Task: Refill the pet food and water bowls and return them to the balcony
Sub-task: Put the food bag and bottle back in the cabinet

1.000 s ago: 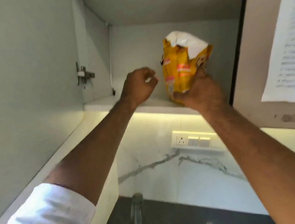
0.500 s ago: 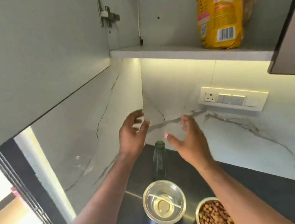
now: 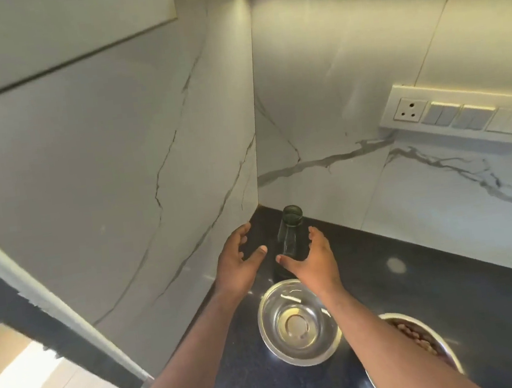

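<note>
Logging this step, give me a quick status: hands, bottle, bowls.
Left hand and right hand open, flanking the bottle, not gripping. Steel bowl nearest; kibble bowl full. Nothing in the way.

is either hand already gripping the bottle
No, both the left hand and right hand are open beside the bottle, not closed on it.

On the surface (image 3: 452, 282), a bottle (image 3: 290, 238) stands far in the corner, between my left hand (image 3: 240, 260) and right hand (image 3: 314, 257). Nearer sits a bowl (image 3: 296, 324); a second bowl (image 3: 428, 343) holding kibble (image 3: 410, 333) lies to its right. A switch panel (image 3: 457, 114) is on the far wall, right.
</note>
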A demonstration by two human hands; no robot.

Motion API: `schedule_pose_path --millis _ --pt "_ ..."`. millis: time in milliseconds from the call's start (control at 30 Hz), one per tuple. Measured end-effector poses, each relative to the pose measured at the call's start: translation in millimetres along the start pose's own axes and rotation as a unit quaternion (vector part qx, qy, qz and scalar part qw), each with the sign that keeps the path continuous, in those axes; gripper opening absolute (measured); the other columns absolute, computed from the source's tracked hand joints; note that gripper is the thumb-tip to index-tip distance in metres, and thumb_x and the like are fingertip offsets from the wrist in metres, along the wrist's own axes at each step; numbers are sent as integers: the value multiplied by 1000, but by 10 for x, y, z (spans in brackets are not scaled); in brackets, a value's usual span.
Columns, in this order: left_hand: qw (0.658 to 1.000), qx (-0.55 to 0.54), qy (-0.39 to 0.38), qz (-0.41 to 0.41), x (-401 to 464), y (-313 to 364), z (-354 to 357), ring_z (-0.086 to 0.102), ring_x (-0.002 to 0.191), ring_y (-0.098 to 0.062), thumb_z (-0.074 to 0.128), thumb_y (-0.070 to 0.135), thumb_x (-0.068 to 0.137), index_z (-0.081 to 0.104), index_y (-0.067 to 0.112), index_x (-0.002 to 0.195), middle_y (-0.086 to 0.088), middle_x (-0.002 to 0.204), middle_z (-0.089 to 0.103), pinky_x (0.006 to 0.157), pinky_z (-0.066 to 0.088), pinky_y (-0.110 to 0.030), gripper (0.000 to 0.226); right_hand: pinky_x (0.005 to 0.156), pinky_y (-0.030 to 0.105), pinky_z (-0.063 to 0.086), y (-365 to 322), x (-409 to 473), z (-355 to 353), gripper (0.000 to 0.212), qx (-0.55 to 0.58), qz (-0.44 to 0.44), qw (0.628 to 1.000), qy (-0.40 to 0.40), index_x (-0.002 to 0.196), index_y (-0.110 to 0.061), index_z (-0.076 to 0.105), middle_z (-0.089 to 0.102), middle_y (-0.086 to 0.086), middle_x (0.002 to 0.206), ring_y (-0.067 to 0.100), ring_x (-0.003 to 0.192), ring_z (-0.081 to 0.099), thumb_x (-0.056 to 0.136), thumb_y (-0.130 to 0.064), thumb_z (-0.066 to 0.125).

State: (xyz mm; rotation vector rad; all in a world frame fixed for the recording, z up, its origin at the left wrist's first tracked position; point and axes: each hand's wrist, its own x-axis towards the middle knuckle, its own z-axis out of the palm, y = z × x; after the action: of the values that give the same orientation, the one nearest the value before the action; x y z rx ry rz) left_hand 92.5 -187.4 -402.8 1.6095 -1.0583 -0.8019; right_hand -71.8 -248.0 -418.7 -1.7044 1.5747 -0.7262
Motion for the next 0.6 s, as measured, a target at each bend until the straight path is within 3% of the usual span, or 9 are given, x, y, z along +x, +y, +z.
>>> schedule_pose_path --millis 167,367,600 --pt "1000 -4 -9 -22 225 -246 84 48 137 -7 72 18 95 47 24 151 9 153 51 118 38 -35 62 103 47 54 155 338 284 109 7 21 1000 17 145 -26 43 56 0 141 23 127 60 54 -65 86" --pt "999 8 -14 -35 382 -368 141 49 136 -7 73 18 94 49 27 150 10 152 52 119 40 -40 61 87 36 54 208 460 391 76 -7 30 999 35 129 -28 50 68 -7 118 20 108 67 69 -40 95" --pt "1000 7 -7 -8 399 -123 188 49 136 -4 73 19 95 49 28 150 11 151 53 119 41 -39 60 83 35 52 74 409 154 71 -16 -15 997 74 125 -34 51 68 -13 113 16 105 67 69 -45 92"
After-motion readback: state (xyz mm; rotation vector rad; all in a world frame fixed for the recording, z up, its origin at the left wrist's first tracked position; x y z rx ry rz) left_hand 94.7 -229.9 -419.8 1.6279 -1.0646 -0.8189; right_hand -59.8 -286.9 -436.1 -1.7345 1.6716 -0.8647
